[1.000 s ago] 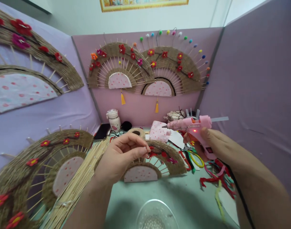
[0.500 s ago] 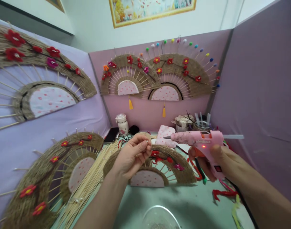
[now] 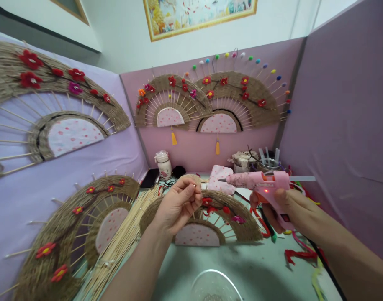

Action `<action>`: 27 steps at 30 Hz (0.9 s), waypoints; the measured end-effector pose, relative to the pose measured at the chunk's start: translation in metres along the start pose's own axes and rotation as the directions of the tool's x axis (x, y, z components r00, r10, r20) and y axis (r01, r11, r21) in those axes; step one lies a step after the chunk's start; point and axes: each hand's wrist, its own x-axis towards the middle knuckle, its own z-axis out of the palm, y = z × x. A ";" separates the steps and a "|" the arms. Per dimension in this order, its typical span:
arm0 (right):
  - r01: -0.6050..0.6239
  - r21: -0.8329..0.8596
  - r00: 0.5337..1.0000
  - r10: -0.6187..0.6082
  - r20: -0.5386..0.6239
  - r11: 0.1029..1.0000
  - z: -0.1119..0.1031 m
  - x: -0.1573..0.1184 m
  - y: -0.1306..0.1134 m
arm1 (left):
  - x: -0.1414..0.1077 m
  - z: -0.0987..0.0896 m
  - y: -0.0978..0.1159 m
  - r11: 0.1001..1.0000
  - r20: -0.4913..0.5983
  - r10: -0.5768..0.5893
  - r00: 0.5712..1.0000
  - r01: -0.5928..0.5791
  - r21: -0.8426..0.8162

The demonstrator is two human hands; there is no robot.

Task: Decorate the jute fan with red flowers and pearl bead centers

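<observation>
My left hand point(image 3: 181, 205) is raised in front of a twine fan point(image 3: 246, 223), with thumb and forefinger pinched on a tiny pale bead point(image 3: 194, 185). The rest of its fingers are curled. My right hand point(image 3: 282, 205) is wrapped round the grip of a pink hot glue gun point(image 3: 260, 180). Its red light is lit, and a clear glue stick point(image 3: 304, 178) sticks out at the back. The nozzle points left toward the left hand, with a gap between them. Red flowers decorate the fan, which has a spotted half-round centre partly below my left wrist.
Thin bamboo sticks point(image 3: 120, 246) lie beside another fan point(image 3: 40, 251) on the left. A clear bowl point(image 3: 214, 274) stands near the front edge. At the back are a white bottle point(image 3: 163, 165), a phone point(image 3: 149, 178), spotted cloth point(image 3: 221, 177) and a jar of glue sticks point(image 3: 268, 162).
The view has shifted slightly, so most things sit a little further right. The glue gun has come slightly nearer the left hand. Both hands keep their grips.
</observation>
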 end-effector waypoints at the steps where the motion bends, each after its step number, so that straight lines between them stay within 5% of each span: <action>1: -0.004 -0.005 1.000 0.004 0.000 1.000 0.000 0.001 -0.001 | -0.001 0.001 0.000 1.000 -0.010 0.005 1.000 -0.005 0.007; 9: -0.007 -0.040 1.000 0.007 -0.010 0.999 0.001 0.003 -0.007 | -0.002 0.004 0.004 1.000 -0.108 0.000 0.994 0.002 0.014; 19: -0.067 0.027 0.997 0.067 -0.022 0.997 0.001 0.003 0.007 | -0.003 0.004 0.003 1.000 -0.112 0.003 0.994 -0.001 0.012; 27: -0.048 0.004 0.999 0.048 0.005 0.999 0.003 0.002 -0.006 | -0.004 0.002 0.003 1.000 -0.071 0.021 0.997 -0.020 0.022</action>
